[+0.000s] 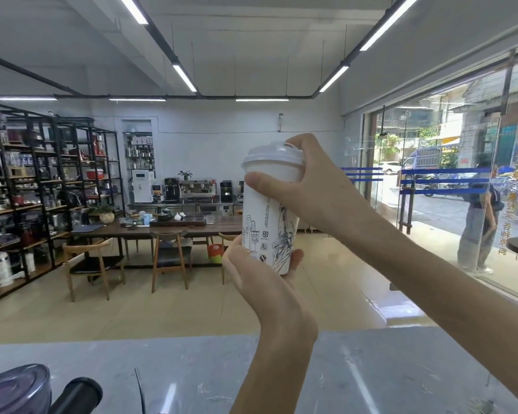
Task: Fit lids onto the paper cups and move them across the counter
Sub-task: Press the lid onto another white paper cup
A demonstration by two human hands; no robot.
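A tall white paper cup (266, 222) with blue line drawings is held up in the air, well above the grey marble counter (192, 372). A white domed lid (271, 155) sits on its rim. My left hand (251, 270) grips the cup's base from below. My right hand (299, 180) wraps around the top, thumb across the cup's front just under the rim and fingers curled over the lid's far side. No other cups or lids are visible.
At the counter's near left corner stand a dark round lidded container (15, 389) and a black cylinder (78, 394). Beyond the counter is a shop floor with a wooden table (162, 228), chairs and shelving. A person (479, 228) stands by the glass door at right.
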